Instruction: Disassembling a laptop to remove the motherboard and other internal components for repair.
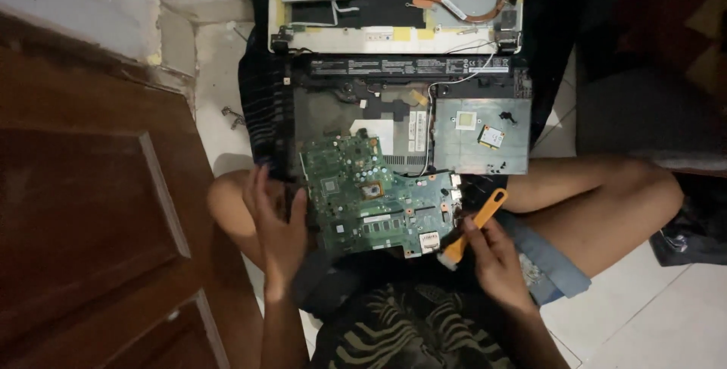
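Observation:
A green laptop motherboard [379, 198] rests tilted over my lap, in front of an opened black laptop base [394, 111]. My left hand [276, 221] holds the board's left edge with fingers spread along it. My right hand [492, 259] grips an orange-handled brush [473, 229]; its pale bristle end sits at the board's lower right corner. A small wireless card [491, 137] lies on the grey metal plate [462, 149] in the base.
The detached laptop cover [394, 5] with a copper heat pipe [454, 7] lies beyond the base. A brown wooden door [91, 210] stands at left. Small screws [233, 117] lie on the pale floor. My bare knees flank the board; dark bags sit at right.

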